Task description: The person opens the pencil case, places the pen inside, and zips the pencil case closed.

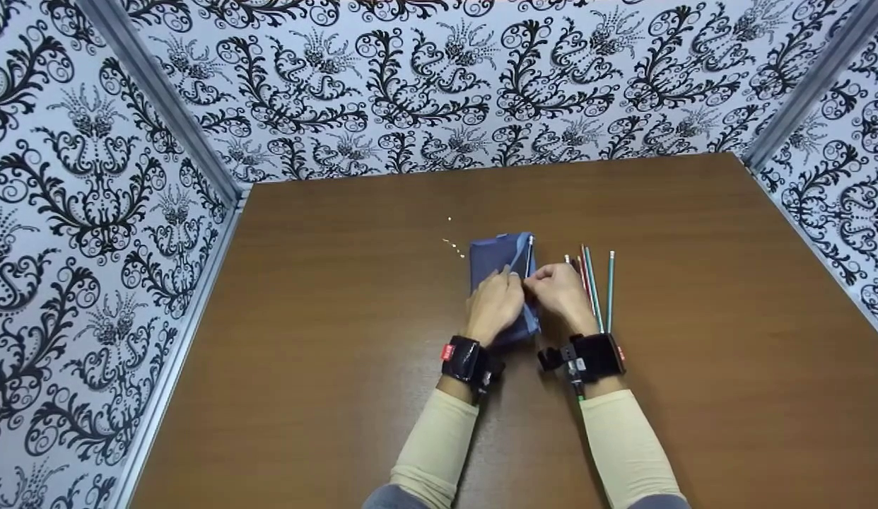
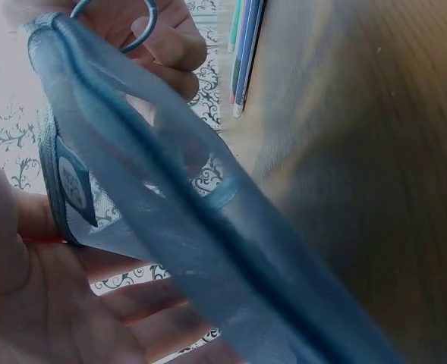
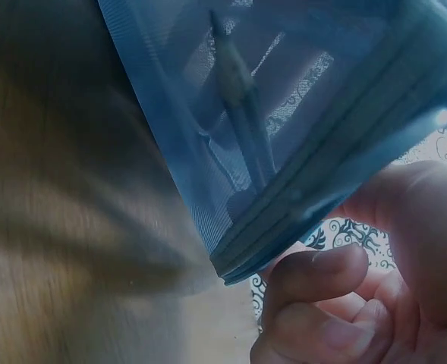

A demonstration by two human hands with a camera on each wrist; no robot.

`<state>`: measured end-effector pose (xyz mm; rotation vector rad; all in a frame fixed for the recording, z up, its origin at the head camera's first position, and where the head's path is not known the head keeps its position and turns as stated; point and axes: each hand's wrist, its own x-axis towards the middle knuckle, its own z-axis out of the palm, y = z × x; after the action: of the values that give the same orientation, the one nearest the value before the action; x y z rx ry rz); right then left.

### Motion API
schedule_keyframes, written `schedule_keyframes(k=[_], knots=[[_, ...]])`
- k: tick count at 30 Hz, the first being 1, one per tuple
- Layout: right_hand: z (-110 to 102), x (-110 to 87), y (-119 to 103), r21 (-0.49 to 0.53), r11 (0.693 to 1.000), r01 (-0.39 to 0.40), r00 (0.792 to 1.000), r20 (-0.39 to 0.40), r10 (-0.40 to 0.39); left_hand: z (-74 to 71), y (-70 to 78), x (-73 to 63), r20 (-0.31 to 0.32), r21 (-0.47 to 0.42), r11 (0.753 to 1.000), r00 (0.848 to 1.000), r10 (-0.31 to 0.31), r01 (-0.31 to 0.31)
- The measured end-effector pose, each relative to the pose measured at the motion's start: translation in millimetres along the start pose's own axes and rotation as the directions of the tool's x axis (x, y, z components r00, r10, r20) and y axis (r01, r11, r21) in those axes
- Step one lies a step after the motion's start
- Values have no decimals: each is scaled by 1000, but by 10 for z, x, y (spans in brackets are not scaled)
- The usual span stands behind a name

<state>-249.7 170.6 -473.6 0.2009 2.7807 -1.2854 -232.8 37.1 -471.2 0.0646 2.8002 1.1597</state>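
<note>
A blue see-through mesh zip pouch (image 1: 488,256), a pencil (image 3: 242,106) inside, tilts over the brown wood-grain desk (image 1: 305,297); fingers of my left hand (image 1: 497,302) and right hand (image 1: 560,291) pinch its edges. Slim coloured pencils (image 1: 610,286) lie rightward; black-and-white scroll-patterned walls (image 1: 446,85) stand beyond.

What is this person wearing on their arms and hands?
The left hand and right hand are bare. Each wrist wears a black band with a red tag and a small dark device; the right one shows what looks like a cable. Pale yellow sleeves cover the forearms, meeting grey fabric.
</note>
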Motion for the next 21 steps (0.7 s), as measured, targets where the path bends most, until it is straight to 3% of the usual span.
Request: schedule_keyframes(k=[17,21], knots=[[-24,-40,-36,0,1000,11,999,40,-11,6,-7,0,-2,-38,999,1000,-27,26],[-34,-37,-46,-21,999,31,999,37,-30,13,-1,5,-26,-39,999,1000,0,-1]])
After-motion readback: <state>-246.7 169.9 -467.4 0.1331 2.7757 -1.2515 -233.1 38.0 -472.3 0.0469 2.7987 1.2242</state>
